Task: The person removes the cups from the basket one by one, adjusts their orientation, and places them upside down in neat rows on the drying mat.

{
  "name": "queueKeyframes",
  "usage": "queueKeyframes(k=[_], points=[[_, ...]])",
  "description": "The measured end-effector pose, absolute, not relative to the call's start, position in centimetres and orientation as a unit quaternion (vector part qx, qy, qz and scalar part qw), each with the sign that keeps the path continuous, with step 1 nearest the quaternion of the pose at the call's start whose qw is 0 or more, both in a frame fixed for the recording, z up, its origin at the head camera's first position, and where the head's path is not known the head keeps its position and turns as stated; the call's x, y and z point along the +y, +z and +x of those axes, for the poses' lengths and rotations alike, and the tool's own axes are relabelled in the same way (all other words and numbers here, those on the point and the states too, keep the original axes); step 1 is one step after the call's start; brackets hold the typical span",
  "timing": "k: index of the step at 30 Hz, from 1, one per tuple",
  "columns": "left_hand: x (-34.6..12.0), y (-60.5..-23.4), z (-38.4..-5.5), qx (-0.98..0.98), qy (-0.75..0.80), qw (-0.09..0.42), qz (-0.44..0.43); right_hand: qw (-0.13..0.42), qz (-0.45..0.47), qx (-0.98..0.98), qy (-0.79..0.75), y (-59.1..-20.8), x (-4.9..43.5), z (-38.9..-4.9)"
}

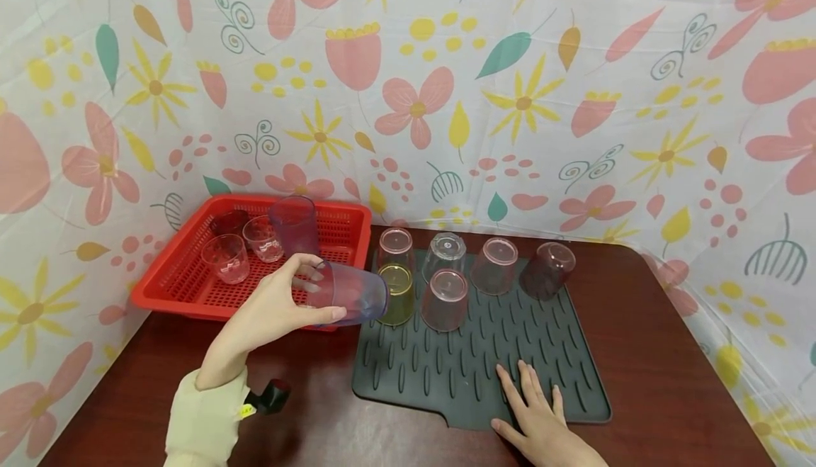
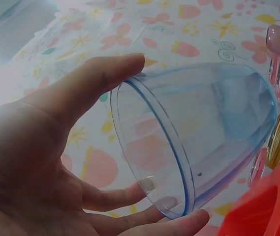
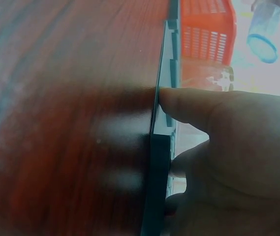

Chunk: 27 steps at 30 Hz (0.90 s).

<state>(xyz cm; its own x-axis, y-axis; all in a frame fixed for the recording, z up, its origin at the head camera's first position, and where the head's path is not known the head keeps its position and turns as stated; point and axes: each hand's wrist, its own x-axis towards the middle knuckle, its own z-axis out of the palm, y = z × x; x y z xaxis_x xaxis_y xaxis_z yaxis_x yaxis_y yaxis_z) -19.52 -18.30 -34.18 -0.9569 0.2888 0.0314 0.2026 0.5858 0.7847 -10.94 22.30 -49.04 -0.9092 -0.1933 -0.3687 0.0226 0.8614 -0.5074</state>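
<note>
In the head view my left hand point(image 1: 277, 300) grips a clear bluish-purple tumbler point(image 1: 360, 293) near its rim, thumb on one side and fingers on the other. The tumbler lies sideways in the air, its base toward the drying mat. The left wrist view shows its open mouth facing the palm, with the thumb on the rim of the tumbler point(image 2: 218, 113). My right hand point(image 1: 538, 417) rests with spread fingers on the front part of the dark grey drying mat point(image 1: 472, 382). On that mat several glasses stand upside down, among them a yellow one point(image 1: 397, 297) and a dark one point(image 1: 547, 271).
A red plastic basket point(image 1: 172, 297) at the left holds another purple tumbler point(image 1: 296, 226), two clear glasses and a dark one. More upturned glasses, such as a pinkish one point(image 1: 445, 302), stand toward the mat's back. A flowered cloth point(image 1: 414, 49) hangs behind the brown table point(image 1: 331, 417).
</note>
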Motion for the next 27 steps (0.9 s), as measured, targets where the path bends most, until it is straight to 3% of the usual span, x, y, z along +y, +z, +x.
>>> queueKeyframes(k=[27], points=[[-16.6, -35.9, -18.8, 0.852, 0.484, 0.088, 0.179, 0.209, -0.042, 0.941, -0.262, -49.0, 22.2, -11.0]])
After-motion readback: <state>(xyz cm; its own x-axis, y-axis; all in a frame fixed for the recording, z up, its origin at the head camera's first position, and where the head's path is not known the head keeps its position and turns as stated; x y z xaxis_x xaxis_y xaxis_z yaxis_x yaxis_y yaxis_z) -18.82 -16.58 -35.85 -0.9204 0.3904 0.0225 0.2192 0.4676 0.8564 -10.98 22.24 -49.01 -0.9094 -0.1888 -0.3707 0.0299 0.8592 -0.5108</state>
